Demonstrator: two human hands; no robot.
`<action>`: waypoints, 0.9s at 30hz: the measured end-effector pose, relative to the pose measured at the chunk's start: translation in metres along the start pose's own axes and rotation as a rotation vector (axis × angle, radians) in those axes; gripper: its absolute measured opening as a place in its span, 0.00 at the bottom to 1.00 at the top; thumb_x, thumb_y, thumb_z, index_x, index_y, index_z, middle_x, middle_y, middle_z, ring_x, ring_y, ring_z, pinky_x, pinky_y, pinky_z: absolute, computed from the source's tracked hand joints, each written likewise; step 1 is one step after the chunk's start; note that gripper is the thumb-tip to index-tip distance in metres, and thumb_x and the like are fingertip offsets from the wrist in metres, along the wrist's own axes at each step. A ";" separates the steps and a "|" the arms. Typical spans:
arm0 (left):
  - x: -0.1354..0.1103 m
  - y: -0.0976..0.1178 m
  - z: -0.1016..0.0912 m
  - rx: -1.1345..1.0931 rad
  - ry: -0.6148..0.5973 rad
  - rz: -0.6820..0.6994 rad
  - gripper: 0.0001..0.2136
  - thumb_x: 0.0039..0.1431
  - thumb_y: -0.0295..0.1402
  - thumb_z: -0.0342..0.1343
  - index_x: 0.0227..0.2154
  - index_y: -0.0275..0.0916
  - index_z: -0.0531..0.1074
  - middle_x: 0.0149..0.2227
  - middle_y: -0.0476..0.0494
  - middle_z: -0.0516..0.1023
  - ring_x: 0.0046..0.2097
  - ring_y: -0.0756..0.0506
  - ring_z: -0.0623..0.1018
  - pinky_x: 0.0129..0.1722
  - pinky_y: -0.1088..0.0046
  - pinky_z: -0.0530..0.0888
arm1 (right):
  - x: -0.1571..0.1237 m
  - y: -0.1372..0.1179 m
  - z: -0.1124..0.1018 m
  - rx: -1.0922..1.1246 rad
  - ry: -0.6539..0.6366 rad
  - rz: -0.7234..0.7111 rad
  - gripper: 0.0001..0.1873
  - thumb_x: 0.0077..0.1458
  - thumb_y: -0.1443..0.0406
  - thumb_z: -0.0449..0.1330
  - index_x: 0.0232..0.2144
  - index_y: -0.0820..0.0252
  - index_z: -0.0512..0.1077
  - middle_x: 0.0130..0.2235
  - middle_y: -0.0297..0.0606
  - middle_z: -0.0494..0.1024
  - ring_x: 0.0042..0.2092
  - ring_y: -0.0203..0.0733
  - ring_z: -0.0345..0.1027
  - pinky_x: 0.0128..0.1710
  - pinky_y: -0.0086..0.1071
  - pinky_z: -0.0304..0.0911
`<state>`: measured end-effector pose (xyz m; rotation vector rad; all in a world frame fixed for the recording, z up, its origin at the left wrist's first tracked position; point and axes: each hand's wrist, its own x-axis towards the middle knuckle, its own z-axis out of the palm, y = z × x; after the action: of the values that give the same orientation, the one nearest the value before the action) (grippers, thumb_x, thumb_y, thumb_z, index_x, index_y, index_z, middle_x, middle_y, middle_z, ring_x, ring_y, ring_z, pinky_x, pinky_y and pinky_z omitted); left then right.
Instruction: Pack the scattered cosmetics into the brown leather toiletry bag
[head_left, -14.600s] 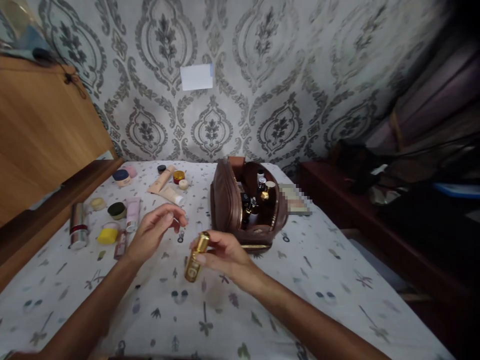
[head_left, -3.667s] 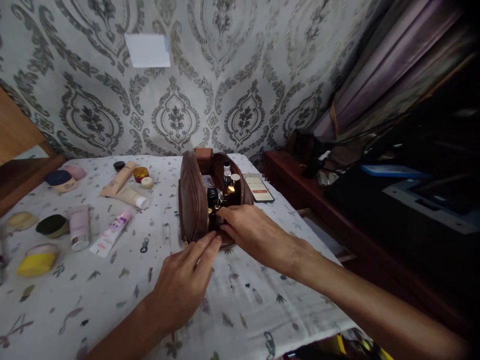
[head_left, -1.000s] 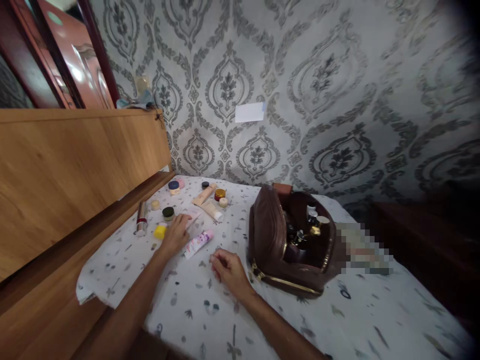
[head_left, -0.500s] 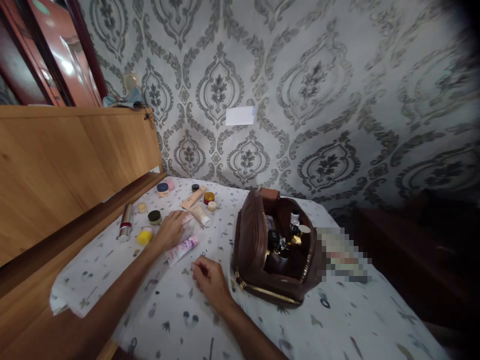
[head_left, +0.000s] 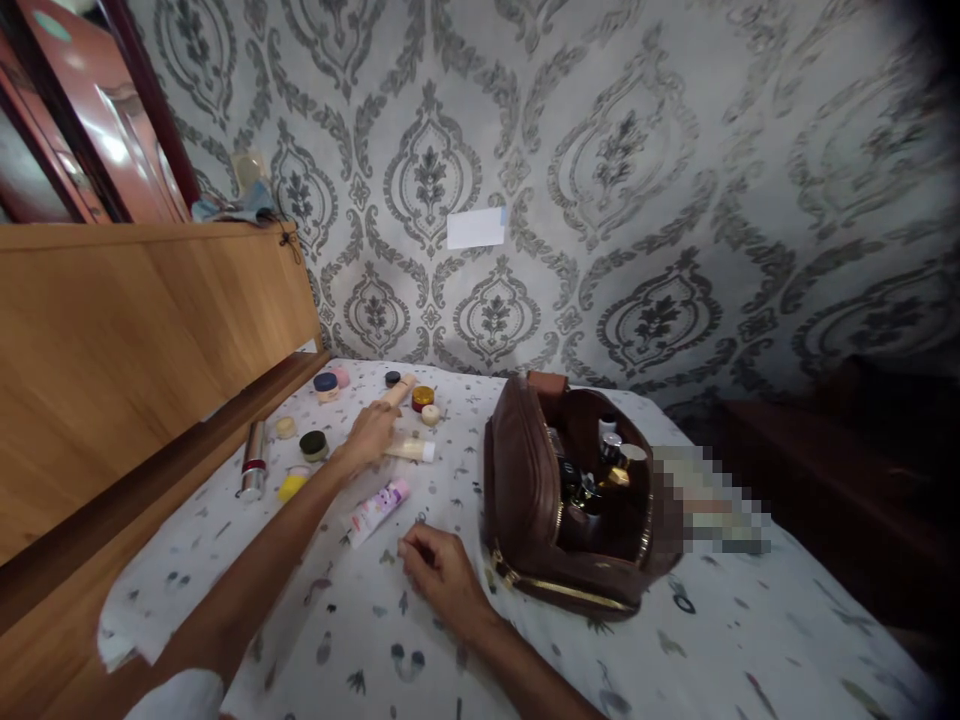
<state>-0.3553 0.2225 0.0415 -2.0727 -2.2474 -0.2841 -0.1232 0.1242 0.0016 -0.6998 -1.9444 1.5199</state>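
Peach tube (head_left: 400,389) is extending beyond the fingers of the left hand (head_left: 370,434), cream tube (head_left: 410,450) lying to their right; gripping is unclear. The right hand (head_left: 441,572) is holding its fingers curled closed near a purple-printed tube (head_left: 379,507).

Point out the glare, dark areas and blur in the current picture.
Head view: white glare on the reddish panel at upper left; head view: the far right edge falls to near-black; head view: the wallpaper pattern smears toward the right; head view: a pixelated patch beside the brown bag.
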 end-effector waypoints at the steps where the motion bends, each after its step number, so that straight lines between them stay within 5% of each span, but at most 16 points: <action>1: 0.002 -0.003 -0.001 0.002 0.020 -0.047 0.17 0.63 0.28 0.46 0.53 0.38 0.69 0.55 0.35 0.72 0.59 0.36 0.67 0.58 0.58 0.64 | 0.000 0.000 0.000 -0.004 -0.001 -0.001 0.13 0.56 0.59 0.52 0.23 0.59 0.63 0.21 0.30 0.64 0.22 0.33 0.58 0.22 0.26 0.51; 8: 0.021 -0.024 0.002 -0.037 -0.017 -0.270 0.16 0.66 0.37 0.50 0.54 0.38 0.67 0.53 0.36 0.72 0.53 0.39 0.73 0.50 0.58 0.70 | 0.000 0.000 0.000 -0.029 0.000 -0.011 0.15 0.57 0.58 0.51 0.23 0.59 0.63 0.20 0.30 0.62 0.21 0.33 0.56 0.22 0.27 0.50; 27: 0.004 -0.043 -0.010 -0.032 -0.149 -0.294 0.19 0.62 0.43 0.55 0.51 0.38 0.67 0.49 0.38 0.75 0.48 0.41 0.76 0.46 0.62 0.72 | -0.001 0.000 -0.001 -0.033 -0.018 -0.050 0.15 0.58 0.59 0.53 0.22 0.58 0.63 0.20 0.29 0.63 0.22 0.32 0.55 0.23 0.26 0.49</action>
<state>-0.3995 0.2217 0.0485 -1.8287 -2.6545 -0.1875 -0.1221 0.1242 0.0020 -0.6480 -1.9897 1.4719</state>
